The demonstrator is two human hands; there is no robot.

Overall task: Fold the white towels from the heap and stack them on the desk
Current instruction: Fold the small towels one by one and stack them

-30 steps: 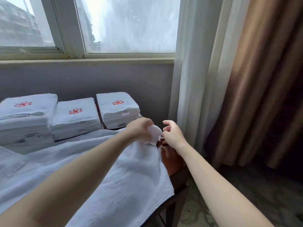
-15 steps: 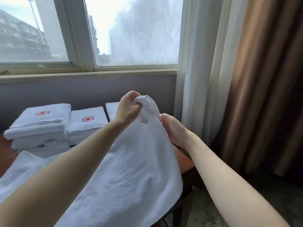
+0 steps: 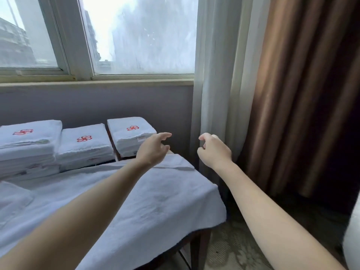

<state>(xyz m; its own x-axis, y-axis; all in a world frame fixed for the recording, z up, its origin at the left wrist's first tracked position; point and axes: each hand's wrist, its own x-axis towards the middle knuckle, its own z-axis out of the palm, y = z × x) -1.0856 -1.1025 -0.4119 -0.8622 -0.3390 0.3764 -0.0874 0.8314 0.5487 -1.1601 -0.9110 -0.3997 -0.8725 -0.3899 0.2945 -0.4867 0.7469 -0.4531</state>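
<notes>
A large white towel [image 3: 148,201] lies spread flat over the desk, its far right corner folded back a little and its near edge hanging over the desk front. My left hand [image 3: 153,148] hovers just above that far corner, fingers loosely extended, holding nothing. My right hand [image 3: 213,151] floats beyond the desk's right edge, fingers loosely curled and empty. Behind the towel stand three stacks of folded white towels with red emblems: left stack [image 3: 29,145], middle stack [image 3: 83,145], right stack [image 3: 130,133].
A grey wall and window [image 3: 136,36] rise behind the desk. White sheer curtain [image 3: 216,84] and brown curtain [image 3: 292,94] hang to the right. The dark wooden desk leg [image 3: 198,248] shows at the lower right, over patterned carpet [image 3: 233,246]. Something white [image 3: 352,240] sits at the right frame edge.
Both hands had lifted the towel's corner up; now they have let it go, the towel lies flat on the desk, and both hands hover empty above and beside it.
</notes>
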